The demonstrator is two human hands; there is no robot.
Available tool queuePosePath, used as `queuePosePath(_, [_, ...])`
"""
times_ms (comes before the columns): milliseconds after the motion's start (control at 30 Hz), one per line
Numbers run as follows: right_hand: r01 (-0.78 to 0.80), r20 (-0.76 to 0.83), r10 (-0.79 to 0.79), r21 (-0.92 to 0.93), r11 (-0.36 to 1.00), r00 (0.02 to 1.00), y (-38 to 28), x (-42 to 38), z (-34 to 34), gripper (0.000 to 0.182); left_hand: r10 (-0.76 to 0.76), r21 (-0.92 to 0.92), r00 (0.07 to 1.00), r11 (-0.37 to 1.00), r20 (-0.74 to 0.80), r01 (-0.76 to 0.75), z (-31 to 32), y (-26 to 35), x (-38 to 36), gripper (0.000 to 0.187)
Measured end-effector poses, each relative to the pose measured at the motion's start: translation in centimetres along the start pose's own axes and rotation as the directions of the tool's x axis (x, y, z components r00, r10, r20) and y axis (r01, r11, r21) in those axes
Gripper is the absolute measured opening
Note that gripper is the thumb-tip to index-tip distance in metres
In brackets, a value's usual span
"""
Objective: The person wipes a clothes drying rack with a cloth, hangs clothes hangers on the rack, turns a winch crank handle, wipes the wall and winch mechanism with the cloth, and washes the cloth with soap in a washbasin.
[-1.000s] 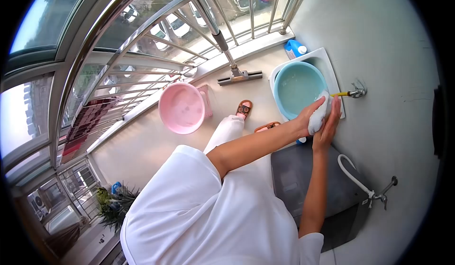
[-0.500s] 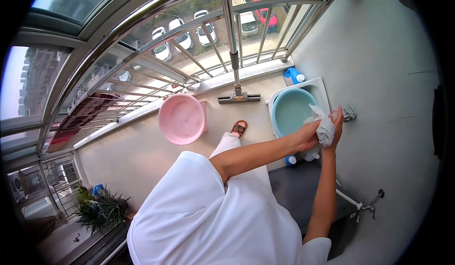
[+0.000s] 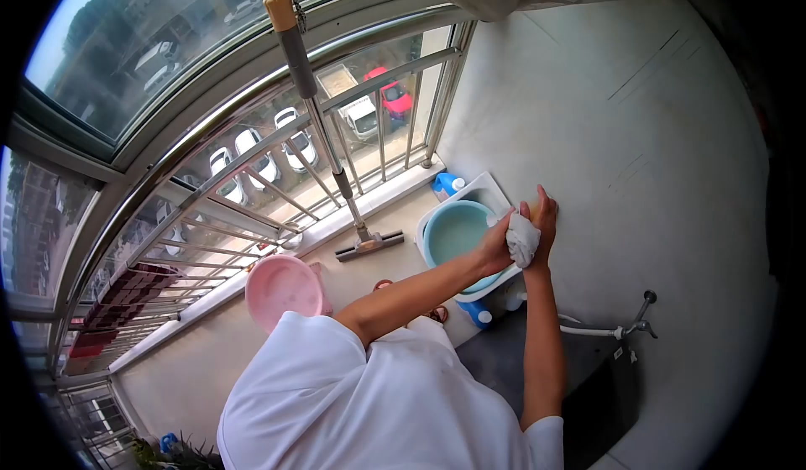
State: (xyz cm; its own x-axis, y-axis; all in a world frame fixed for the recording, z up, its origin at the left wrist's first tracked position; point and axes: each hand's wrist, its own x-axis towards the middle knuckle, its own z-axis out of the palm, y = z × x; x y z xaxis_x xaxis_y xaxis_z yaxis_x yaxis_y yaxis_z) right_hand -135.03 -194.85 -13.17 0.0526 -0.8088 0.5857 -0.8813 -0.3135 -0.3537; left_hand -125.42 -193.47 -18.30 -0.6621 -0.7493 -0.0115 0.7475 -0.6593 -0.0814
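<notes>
A crumpled white cloth (image 3: 522, 243) is bunched between my two hands beside the light-blue basin. My left hand (image 3: 495, 246) grips it from the left, fingers closed around it. On the other side my right hand (image 3: 543, 218) presses against the cloth, its fingers partly raised and some of its grip hidden. The blue basin (image 3: 431, 233) contains water and sits in a white sink (image 3: 495, 186) just left of my hands.
A pink basin (image 3: 285, 289) stands on the floor to the left. A squeegee-type mop (image 3: 369, 245) leans on the metal railing (image 3: 382, 134). Blue bottles (image 3: 450, 184) flank the sink. A wall tap (image 3: 645, 327) with a white hose is at the right, near a dark surface (image 3: 495, 361).
The view has turned and tilted, so the room appears shifted and more of the mop handle shows. Both hands stay on the cloth, which looks more tightly bunched.
</notes>
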Motion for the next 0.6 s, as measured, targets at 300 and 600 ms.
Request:
queuePosePath(300, [-0.059, -0.094, 0.067, 0.078, 0.995, 0.993, -0.6, 0.5, -3.2, 0.047, -0.139, -0.128, 0.982, 0.98, 0.128, 0.155, 3.2, 0.2, 0.3, 0.045])
queuePosePath(600, [-0.113, -0.08, 0.124, 0.122, 0.986, 0.989, -1.1, -0.4, -2.7, 0.045, -0.073, 0.259, 0.984, 0.959, -0.16, 0.113, 3.4, -1.1, 0.0, 0.037])
